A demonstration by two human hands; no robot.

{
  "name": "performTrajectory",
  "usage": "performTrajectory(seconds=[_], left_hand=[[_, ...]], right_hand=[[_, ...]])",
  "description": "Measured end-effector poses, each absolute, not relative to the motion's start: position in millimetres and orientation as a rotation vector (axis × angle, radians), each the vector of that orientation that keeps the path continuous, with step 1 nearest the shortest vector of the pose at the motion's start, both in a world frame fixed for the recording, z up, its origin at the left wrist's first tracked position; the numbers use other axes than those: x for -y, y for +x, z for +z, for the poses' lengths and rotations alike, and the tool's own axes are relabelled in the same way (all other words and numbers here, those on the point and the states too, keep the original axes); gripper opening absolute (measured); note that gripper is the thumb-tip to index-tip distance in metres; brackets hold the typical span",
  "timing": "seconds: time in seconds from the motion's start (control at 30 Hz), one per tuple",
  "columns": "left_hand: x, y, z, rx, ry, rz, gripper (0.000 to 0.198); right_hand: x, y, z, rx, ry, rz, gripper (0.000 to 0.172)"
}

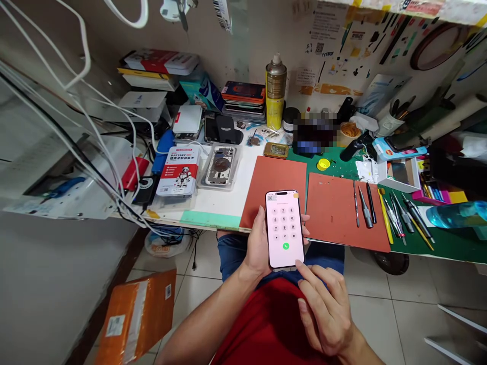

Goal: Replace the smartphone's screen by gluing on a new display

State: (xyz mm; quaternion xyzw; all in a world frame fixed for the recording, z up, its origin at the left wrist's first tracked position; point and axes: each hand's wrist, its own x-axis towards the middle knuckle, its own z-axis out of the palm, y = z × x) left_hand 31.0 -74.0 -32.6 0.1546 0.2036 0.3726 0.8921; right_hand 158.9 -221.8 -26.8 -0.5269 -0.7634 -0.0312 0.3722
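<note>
A smartphone [285, 228] lies face up in my left hand [259, 241], whose fingers wrap behind it and show at its right edge. Its lit screen displays a dial pad with a green call button. My right hand [326, 304] is just below and to the right of the phone, index finger stretched to the lower right of the screen and the other fingers loosely bent. Whether that fingertip touches the glass I cannot tell. Nothing is held in the right hand. Behind the phone, two reddish-brown mats [279, 175] cover part of the bench.
Right of the mats lie tweezers [393, 215] and several slim tools. A blue bottle [454, 215] rests at the far right. On the left are a battery box [178, 171], an opened phone in a clear tray [221, 166] and hanging white cables. A spray can [276, 91] stands behind.
</note>
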Motion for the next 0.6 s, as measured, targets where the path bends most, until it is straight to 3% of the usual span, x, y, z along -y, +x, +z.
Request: performTrajectory(seconds=[0.6], left_hand=[[77.1, 27.5, -36.2, -0.386, 0.329, 0.711, 0.090]], right_hand=[[216.7, 157.4, -25.9, 1.955, -1.331, -0.175, 0.022]])
